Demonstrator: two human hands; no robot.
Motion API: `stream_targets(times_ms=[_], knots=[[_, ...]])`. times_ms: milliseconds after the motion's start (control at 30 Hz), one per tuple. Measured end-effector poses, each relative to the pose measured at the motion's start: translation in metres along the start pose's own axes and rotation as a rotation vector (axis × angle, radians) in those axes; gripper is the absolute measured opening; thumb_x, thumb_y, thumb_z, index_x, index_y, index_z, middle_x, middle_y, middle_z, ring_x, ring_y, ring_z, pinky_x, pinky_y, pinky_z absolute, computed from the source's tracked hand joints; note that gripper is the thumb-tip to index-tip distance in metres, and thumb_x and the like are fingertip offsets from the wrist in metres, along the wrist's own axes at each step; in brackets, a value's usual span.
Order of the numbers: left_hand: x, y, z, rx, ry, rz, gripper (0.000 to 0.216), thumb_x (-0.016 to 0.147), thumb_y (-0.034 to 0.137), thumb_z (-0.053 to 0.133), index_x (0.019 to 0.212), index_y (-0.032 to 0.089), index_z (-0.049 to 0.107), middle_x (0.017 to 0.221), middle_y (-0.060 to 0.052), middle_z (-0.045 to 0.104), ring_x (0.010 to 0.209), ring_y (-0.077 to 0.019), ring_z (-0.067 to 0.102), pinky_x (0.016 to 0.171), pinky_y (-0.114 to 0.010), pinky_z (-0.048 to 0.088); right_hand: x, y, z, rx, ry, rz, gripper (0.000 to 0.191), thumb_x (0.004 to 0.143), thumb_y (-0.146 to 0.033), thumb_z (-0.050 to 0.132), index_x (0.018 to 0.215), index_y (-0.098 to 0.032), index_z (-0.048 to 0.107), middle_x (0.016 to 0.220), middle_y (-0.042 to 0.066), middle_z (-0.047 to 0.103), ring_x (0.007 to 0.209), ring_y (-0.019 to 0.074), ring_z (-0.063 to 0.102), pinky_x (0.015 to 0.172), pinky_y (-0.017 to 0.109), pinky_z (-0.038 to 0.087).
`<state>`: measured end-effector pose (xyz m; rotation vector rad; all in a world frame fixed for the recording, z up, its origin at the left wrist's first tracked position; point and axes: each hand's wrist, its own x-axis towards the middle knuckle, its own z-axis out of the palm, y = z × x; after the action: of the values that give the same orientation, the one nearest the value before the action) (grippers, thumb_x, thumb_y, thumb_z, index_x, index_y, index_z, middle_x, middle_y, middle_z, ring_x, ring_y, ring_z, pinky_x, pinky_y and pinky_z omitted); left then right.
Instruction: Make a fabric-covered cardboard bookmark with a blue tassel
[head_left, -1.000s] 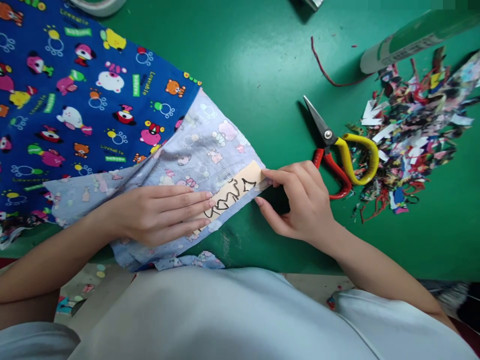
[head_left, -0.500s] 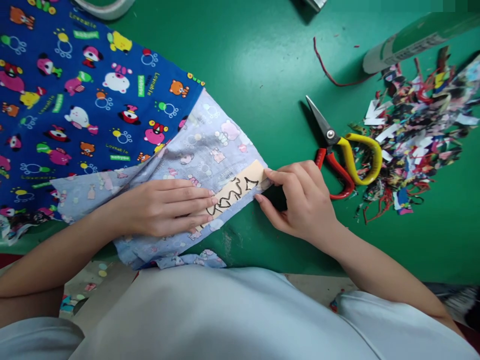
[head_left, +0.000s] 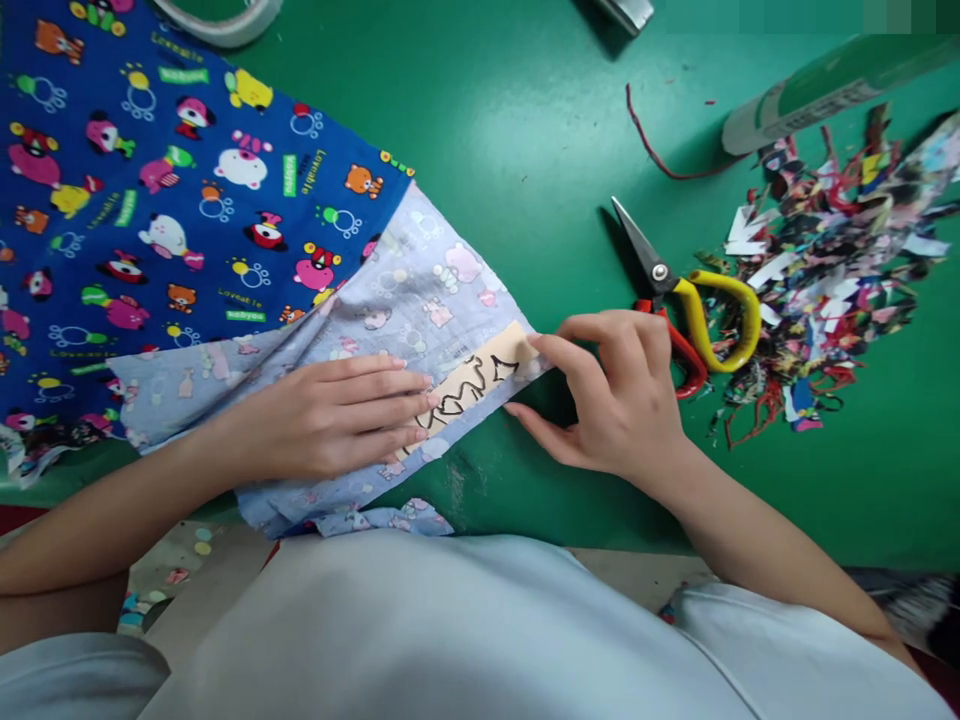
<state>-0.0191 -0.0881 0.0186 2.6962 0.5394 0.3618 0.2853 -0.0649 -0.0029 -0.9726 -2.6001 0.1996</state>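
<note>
A printed fabric lies on the table, its blue cartoon face up on the left and its pale back turned up at the right corner. A cream paper strip with black hand-drawn marks rests along that corner's lower edge. My left hand is flat, fingers stretched out over the fabric and the strip's lower-left end, part of which it hides. At the strip's upper-right end is my right hand, index finger touching the tip, thumb apart below the fabric's edge, other fingers curled.
Scissors with one yellow and one red handle lie right of my right hand. Beyond them are a heap of scraps, a green-and-white bottle and a red cord. A tape roll sits at the top left of the green table.
My right thumb and index finger have spread further apart, and that hand has shifted slightly right. The fabric appears a little lower and further right. My left hand stays flat.
</note>
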Motion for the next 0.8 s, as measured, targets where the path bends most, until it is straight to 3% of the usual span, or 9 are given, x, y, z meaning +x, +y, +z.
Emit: stream_targets(times_ms=[133, 233, 500, 800], knots=[[0.003, 0.007, -0.003, 0.032, 0.001, -0.049, 0.016, 0.094, 0.018, 0.061, 0.107, 0.018, 0.071, 0.125, -0.003, 0.070, 0.123, -0.0216, 0.063, 0.108, -0.040, 0.053, 0.008, 0.005, -0.008, -0.073, 0.086, -0.471, 0.020, 0.088, -0.027, 0.066, 0.108, -0.024, 0.067, 0.115, 0.003, 0.070, 0.107, 0.0184, 0.060, 0.083, 0.032, 0.052], [0.003, 0.007, -0.003, -0.001, 0.011, -0.042, 0.018, 0.095, 0.019, 0.058, 0.107, 0.016, 0.071, 0.124, -0.006, 0.070, 0.122, -0.0259, 0.063, 0.103, -0.047, 0.055, 0.016, -0.002, -0.009, -0.012, 0.000, -0.658, 0.022, 0.095, -0.018, 0.052, 0.108, -0.015, 0.069, 0.115, 0.006, 0.071, 0.110, 0.0146, 0.061, 0.088, 0.028, 0.053], [-0.002, 0.001, 0.003, -0.037, 0.061, -0.036, 0.022, 0.095, 0.013, 0.057, 0.112, 0.018, 0.070, 0.124, -0.007, 0.070, 0.122, -0.0237, 0.064, 0.105, -0.051, 0.053, 0.028, -0.027, 0.003, 0.069, -0.001, -0.756, 0.028, 0.097, -0.012, 0.041, 0.101, -0.007, 0.069, 0.100, 0.010, 0.072, 0.098, 0.0151, 0.067, 0.089, 0.029, 0.052], [-0.004, -0.001, 0.004, -0.035, 0.042, -0.028, 0.016, 0.095, 0.020, 0.060, 0.106, 0.019, 0.071, 0.125, -0.009, 0.069, 0.123, -0.0230, 0.063, 0.105, -0.048, 0.054, 0.017, -0.030, 0.002, 0.042, -0.027, -0.640, 0.019, 0.095, -0.016, 0.051, 0.095, -0.010, 0.069, 0.099, 0.008, 0.071, 0.096, 0.0168, 0.065, 0.082, 0.033, 0.052]])
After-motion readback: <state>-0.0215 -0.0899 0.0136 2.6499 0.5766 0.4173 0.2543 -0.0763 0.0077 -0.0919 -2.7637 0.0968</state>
